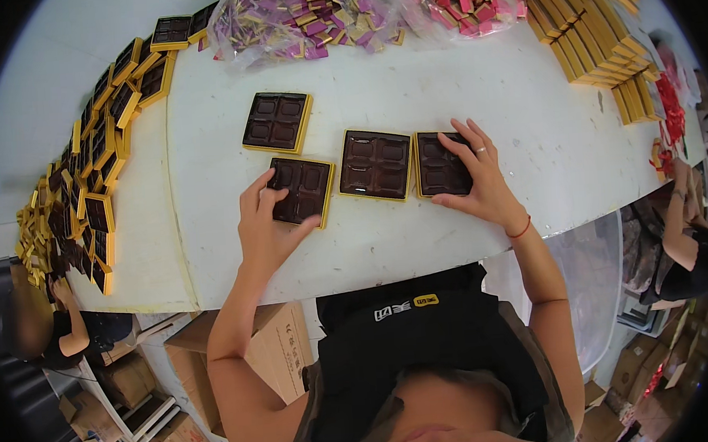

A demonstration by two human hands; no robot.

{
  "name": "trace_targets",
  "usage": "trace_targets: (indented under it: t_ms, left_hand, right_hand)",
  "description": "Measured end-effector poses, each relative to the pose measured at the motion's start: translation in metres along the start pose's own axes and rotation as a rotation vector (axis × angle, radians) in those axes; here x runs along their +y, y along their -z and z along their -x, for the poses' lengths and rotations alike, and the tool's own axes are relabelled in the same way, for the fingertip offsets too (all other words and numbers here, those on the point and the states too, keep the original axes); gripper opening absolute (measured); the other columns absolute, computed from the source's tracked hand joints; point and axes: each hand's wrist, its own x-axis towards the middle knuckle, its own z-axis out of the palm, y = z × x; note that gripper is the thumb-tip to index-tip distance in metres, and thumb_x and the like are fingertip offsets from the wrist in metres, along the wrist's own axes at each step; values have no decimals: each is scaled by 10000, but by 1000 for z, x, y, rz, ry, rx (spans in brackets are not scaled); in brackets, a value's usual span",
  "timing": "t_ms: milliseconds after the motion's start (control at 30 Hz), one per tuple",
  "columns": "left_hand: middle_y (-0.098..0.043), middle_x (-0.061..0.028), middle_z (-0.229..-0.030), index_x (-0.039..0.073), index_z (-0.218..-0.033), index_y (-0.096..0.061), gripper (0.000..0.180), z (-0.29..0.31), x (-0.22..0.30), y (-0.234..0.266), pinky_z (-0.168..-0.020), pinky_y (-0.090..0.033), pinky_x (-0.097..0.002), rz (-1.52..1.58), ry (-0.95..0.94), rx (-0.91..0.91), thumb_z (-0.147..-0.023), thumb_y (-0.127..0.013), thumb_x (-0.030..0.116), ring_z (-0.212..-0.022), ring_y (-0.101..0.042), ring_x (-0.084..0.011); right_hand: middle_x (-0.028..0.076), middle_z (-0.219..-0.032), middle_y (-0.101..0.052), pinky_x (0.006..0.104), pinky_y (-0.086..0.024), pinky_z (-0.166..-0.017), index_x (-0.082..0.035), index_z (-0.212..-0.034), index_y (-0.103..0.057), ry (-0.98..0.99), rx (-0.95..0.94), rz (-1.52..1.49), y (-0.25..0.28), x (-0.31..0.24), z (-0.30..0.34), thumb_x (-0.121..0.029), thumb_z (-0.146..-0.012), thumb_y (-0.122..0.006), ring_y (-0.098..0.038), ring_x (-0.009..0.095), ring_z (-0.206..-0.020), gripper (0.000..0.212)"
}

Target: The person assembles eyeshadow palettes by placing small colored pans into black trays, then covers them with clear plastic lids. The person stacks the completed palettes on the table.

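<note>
In front of me lie several flat gold boxes, each with a dark brown four-compartment tray inside. My left hand (pixel 263 218) grips the left and lower edges of one gold box (pixel 308 193), its thumb near the lower right corner. My right hand (pixel 483 177) spans another gold box (pixel 441 165) at the right, thumb at the lower edge and fingers over the upper right part. Between them sits a third gold box (pixel 376 165), close beside the right one and touched by neither hand. Above the left box rests one more gold box (pixel 276 121), slightly tilted in its angle.
Piles of tray-filled boxes (pixel 106 147) run along the table's left side. At the back are plastic bags of purple pieces (pixel 309 21) and red pieces (pixel 471 7). Closed gold boxes (pixel 594 40) are stacked at the right, near red ribbon (pixel 672 112). Two other people work at either side.
</note>
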Motion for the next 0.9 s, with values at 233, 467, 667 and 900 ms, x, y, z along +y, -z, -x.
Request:
trace_targets:
  t_ms: [233,467,667,900]
  left_hand:
    - [-601,-114,-1278,82,-918,-530,358,-22,8,-15,-1172,-251,-549,179,-358,-325,-757,-820,217,-1303,-467,-348]
    - [-421,-123,-1451,95,-1158,-544,780,-21,32,-28,-1186,-96,-603,117,-420,-269,-569,-925,436,-1406,-329,-370]
    - [-237,-156,-1584,138,-1477,-399,1045,-1,38,-49,-1189,-153,-558,-80,-356,-330,-619,-893,471,-1469,-170,-400]
    - [-321,-167,-1549,104,-1465,-405,950,-67,22,-21,-1187,-155,-556,-37,-257,-20,-725,-807,543,-1443,-240,-415]
  right_hand:
    - [92,-1577,-316,514,-216,-1173,-218,-1388,-549,67,-142,37,29,23,-8,-344,-651,-878,-169,409,-1482,818]
    - [77,-1585,-308,554,-235,-1157,-227,-1412,-524,30,-194,30,48,29,8,-434,-600,-894,-157,411,-1486,916]
    - [143,-1582,-292,642,-231,-1121,-232,-1501,-409,5,-112,229,30,10,16,-627,-552,-855,-151,493,-1464,1121]
    - [165,-1568,-311,665,-141,-1137,-214,-1511,-390,-122,-49,331,49,18,15,-637,-559,-846,-140,469,-1476,1138]
